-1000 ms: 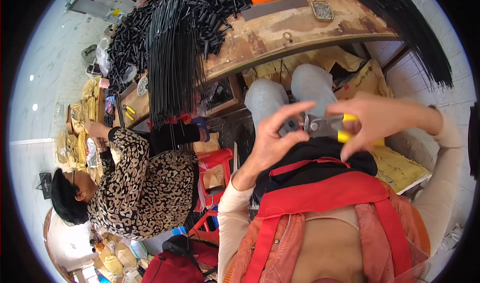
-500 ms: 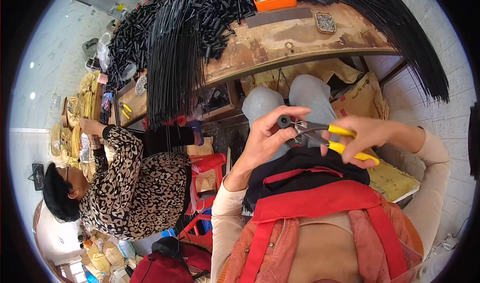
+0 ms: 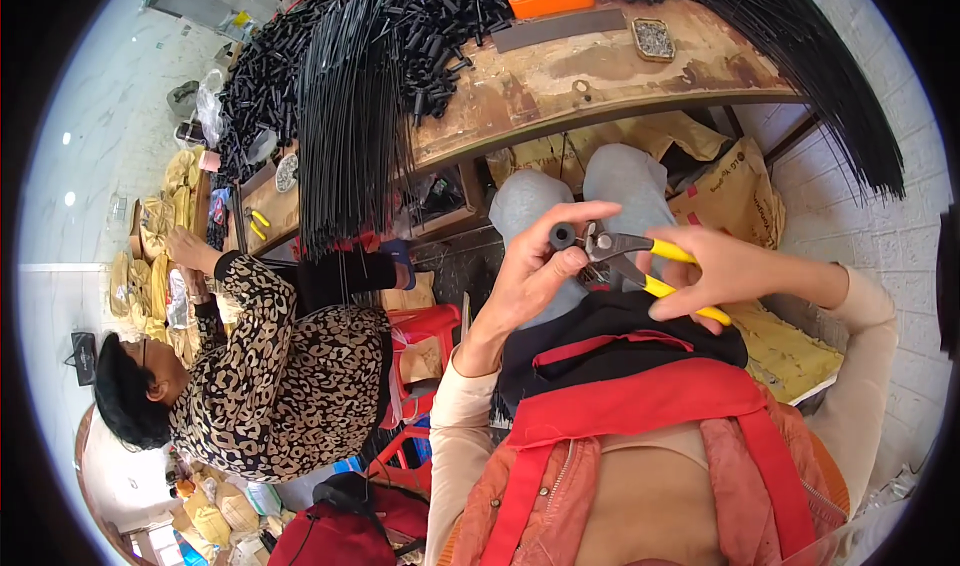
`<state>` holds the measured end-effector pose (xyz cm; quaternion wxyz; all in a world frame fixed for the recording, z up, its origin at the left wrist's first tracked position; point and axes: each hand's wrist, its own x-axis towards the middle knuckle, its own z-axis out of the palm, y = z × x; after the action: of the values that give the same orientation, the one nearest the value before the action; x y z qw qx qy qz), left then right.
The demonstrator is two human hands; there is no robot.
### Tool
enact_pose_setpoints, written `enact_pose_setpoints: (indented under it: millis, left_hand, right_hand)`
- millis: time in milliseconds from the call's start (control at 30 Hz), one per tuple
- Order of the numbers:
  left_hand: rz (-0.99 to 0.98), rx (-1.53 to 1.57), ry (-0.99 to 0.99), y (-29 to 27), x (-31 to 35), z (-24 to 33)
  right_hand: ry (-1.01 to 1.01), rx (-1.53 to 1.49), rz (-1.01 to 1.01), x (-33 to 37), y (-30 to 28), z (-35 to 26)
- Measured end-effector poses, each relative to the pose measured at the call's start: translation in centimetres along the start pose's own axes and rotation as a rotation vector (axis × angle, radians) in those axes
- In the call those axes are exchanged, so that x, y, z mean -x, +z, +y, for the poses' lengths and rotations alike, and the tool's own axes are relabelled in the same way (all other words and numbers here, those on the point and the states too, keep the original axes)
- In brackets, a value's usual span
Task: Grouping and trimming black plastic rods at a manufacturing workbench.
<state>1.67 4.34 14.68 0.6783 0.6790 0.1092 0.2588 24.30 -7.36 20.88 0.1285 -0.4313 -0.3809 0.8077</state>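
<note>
Pliers [image 3: 622, 245] with smooth yellow grips spread lie in our right hand [image 3: 715, 271], their dark metal head just beside the round black tube [image 3: 562, 236] our left hand [image 3: 528, 271] pinches, before the near edge of the scuffed wooden bench [image 3: 560, 78].

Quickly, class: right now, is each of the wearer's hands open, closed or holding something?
Left hand: closed, holding a black tubular part.
Right hand: holding yellow-handled pliers, handles spread apart.
</note>
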Motion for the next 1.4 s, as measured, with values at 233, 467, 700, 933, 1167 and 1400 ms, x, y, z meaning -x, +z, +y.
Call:
enact_pose_setpoints:
  millis: [233,467,700,933,1167,1400]
  left_hand:
    - [0.101,0.158,-0.004,-0.1,0.2,-0.7]
    - [-0.048,-0.122,0.089,-0.1,0.0,0.1]
    - [0.217,0.099,-0.004,0.6,0.3,-0.1]
    - [0.075,0.099,0.029,-0.5,0.4,-0.8]
    - [0.150,-0.091,0.007,-0.4,0.1,-1.2]
    - [0.156,-0.116,0.024,-0.6,-0.2,-1.6]
  right_hand:
    - [-1.029,1.367,1.007,-1.5,-1.0,0.1]
    - [-0.123,-0.078,-0.178,-1.7,-0.6,1.7]
    - [-0.317,0.756,0.545,-0.8,-0.3,-1.4]
    - [-0.441,0.560,0.542,-3.2,0.1,1.5]
    - [-0.441,0.666,0.537,-1.2,-0.5,-0.5]
    - [-0.241,0.681,0.473,-0.1,-0.1,-3.2]
